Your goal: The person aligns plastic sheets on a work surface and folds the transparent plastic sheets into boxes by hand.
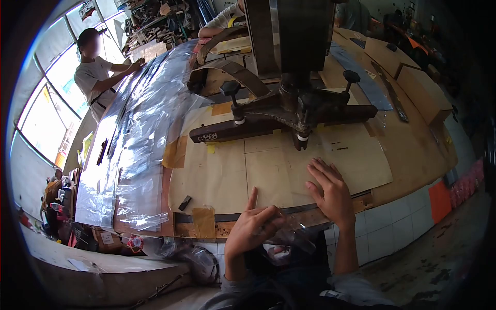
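My right hand [330, 194] lies open on a pale sheet [217, 170] with pencil-like lines, fingers stretched forward. My left hand [254, 227] is at the sheet's near edge. Its index finger points forward over the sheet, and the other fingers are curled in. A piece of clear plastic film [297, 233] hangs from the curled fingers; how they grip it is partly hidden. Brown tape [203, 222] holds the sheet's near left edge. Beyond my hands stands a dark metal press [297, 111] with a long bar [248, 128] across the sheet.
A small dark block [185, 202] lies at the sheet's left. Clear plastic sheets [139, 175] cover the table's left side. Cardboard boxes [423, 95] and a dark strip [390, 93] lie at right. A person [95, 77] stands at the far left; another person's arm [219, 26] shows behind.
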### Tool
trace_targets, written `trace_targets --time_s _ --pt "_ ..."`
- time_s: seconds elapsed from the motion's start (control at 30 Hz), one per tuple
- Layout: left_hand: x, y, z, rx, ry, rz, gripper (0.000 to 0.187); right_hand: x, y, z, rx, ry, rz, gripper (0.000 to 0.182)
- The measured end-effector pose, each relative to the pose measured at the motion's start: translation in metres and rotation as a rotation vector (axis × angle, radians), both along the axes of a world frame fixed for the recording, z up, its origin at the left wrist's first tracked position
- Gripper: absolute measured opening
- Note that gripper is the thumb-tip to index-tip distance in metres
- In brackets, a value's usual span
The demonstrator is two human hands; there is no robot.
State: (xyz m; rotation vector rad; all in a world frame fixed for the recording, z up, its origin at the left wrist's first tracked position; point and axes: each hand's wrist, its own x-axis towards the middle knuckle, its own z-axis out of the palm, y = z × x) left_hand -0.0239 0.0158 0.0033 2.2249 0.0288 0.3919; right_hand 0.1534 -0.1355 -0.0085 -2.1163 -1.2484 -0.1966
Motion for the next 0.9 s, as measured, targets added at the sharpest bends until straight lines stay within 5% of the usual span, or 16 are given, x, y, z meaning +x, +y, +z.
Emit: trace_targets --time_s 0.43,0.9 --pt "-0.0011 0.0008 -0.0024 0.033 0.055 0.001 0.009 -0.0007 -0.0011 0.0001 0.186 -0.061 0.014 0.013" --pt "-0.0004 -0.0002 -0.0054 0.035 -0.023 -0.010 0.011 -0.0025 -0.0014 0.0008 0.206 0.004 -0.012 0.006"
